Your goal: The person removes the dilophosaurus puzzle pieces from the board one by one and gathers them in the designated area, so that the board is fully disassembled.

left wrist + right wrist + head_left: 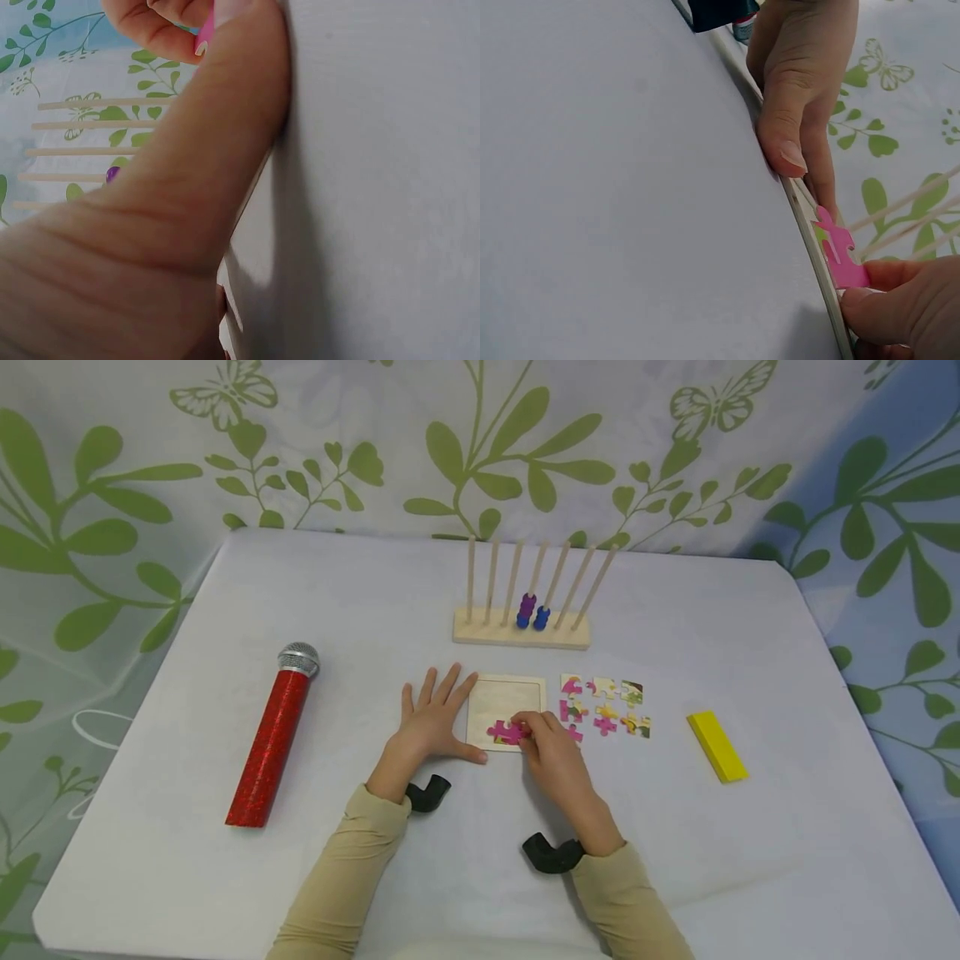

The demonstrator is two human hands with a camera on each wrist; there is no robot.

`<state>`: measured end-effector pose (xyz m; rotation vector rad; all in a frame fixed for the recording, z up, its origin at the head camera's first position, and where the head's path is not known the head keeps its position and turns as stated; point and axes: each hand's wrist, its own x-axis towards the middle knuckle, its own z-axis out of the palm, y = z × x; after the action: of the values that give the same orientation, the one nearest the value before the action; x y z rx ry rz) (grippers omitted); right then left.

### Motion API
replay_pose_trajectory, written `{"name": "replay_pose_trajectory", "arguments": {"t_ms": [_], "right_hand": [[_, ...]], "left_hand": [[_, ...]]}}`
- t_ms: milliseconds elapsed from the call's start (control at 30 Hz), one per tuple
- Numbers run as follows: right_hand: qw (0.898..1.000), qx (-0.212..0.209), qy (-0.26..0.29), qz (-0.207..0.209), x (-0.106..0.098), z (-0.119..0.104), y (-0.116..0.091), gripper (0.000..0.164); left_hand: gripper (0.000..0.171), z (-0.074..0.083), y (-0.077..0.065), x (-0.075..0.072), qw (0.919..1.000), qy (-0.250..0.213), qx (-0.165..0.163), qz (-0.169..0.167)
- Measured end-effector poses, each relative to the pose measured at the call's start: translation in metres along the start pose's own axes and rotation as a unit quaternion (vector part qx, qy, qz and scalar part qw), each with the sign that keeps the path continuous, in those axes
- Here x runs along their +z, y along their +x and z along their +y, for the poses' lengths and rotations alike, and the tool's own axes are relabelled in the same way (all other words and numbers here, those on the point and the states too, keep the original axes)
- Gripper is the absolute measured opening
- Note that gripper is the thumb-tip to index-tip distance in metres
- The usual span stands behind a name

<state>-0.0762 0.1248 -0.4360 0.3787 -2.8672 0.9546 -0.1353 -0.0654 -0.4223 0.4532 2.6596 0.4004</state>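
Observation:
A square wooden puzzle tray (508, 695) lies flat on the white table. My left hand (431, 727) rests at its left side with fingers spread, a fingertip at the top left corner and the thumb by the bottom left one. Over the tray's lower part, my right hand (555, 756) pinches a pink puzzle piece (844, 259) between thumb and index finger. In the right wrist view the piece is tilted up against the tray's edge. Right of the tray lie several loose puzzle pieces (604, 710) in rough rows, pink, yellow and green.
Behind the tray stands a wooden peg rack (480, 633) with several upright rods and a few purple and blue beads. A red glittery microphone (273, 739) lies at the left, a yellow block (717, 746) at the right. Black wrist mounts (553, 853) sit close to the table.

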Motion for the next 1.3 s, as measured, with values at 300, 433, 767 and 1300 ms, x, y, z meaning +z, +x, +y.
{"name": "replay_pose_trajectory", "arguments": {"t_ms": [300, 433, 767, 1300], "right_hand": [[0.999, 0.01, 0.047, 0.003, -0.021, 0.009, 0.0, 0.024], [0.995, 0.032, 0.091, -0.038, -0.055, 0.038, -0.007, 0.023], [0.973, 0.11, 0.139, -0.146, -0.102, 0.093, -0.031, 0.028], [0.993, 0.089, 0.069, -0.042, -0.069, 0.062, -0.014, 0.026]], "left_hand": [[0.12, 0.0, 0.001, 0.0, 1.0, 0.002, -0.002, -0.005], [0.12, 0.001, 0.001, 0.0, 1.0, -0.003, 0.0, -0.006], [0.121, 0.001, 0.001, 0.0, 1.0, -0.003, -0.004, -0.009], [0.12, 0.001, 0.002, 0.001, 0.9999, -0.007, -0.002, -0.01]]}}
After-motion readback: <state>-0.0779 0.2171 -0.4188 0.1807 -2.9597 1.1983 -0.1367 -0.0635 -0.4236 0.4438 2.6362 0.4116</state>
